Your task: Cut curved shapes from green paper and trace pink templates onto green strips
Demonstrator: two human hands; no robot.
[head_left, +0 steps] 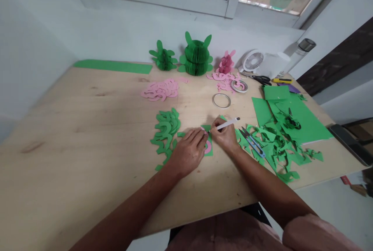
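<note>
My right hand (224,135) grips a white pen (229,123) with a dark end, its tip down by a pink paper cutout (208,147). That curved cutout lies on a small green paper piece (210,152). My left hand (190,148) rests flat with fingers stretched out, pressing on the papers and hiding part of them. Left of it lies a pile of curved green cutouts (166,124). Close to my right forearm are blue-handled thread snips (253,143), among green paper scraps (279,150).
Pink cutouts (161,89), a tape ring (221,100) and a tape roll (239,86) lie farther back. Green honeycomb paper figures (196,57), a pink one (226,63), a white fan (253,60) and a bottle (298,54) stand along the wall. Black scissors (260,79) and a yellow cutter (281,81) lie right.
</note>
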